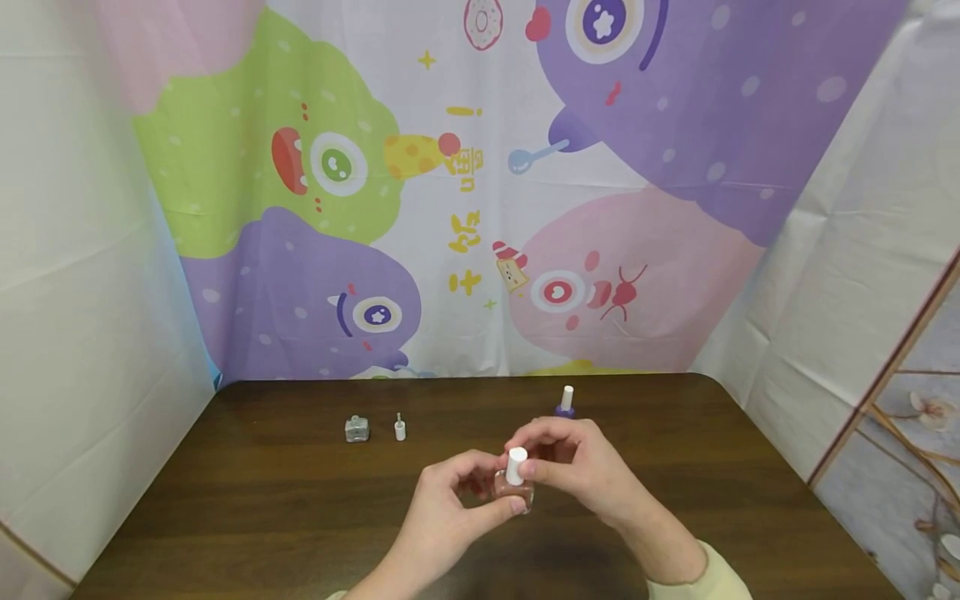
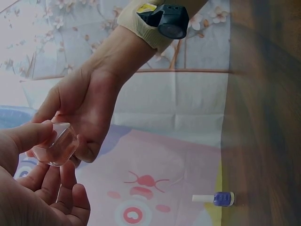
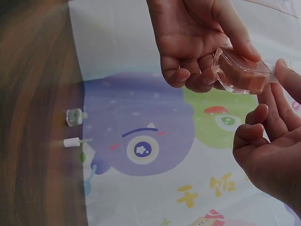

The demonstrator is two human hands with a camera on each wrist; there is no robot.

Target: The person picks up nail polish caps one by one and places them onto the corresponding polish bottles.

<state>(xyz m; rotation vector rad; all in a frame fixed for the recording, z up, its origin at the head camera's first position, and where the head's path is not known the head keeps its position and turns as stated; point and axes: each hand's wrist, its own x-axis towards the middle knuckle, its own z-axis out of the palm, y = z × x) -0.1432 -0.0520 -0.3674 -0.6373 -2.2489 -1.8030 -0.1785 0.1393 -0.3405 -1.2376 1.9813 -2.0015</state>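
Observation:
A nail polish bottle (image 1: 515, 492) with pinkish-brown polish and a white cap (image 1: 517, 465) is held up above the table between both hands. My left hand (image 1: 450, 508) grips the glass body between thumb and fingers, as the right wrist view also shows with the bottle (image 3: 242, 73) lying tilted. The thumb and fingers of my right hand (image 1: 588, 467) pinch the white cap, which sits on the bottle's neck. In the left wrist view, my right hand (image 2: 89, 103) is behind the glass and the cap is hidden.
A purple nail polish bottle (image 2: 224, 198) with a white cap stands at the back right of the dark wooden table (image 1: 285, 500). Back left are an uncapped silvery bottle (image 1: 357, 429) and its white brush cap (image 1: 400, 429), brush pointing up. A cartoon-print curtain (image 1: 465, 333) hangs behind.

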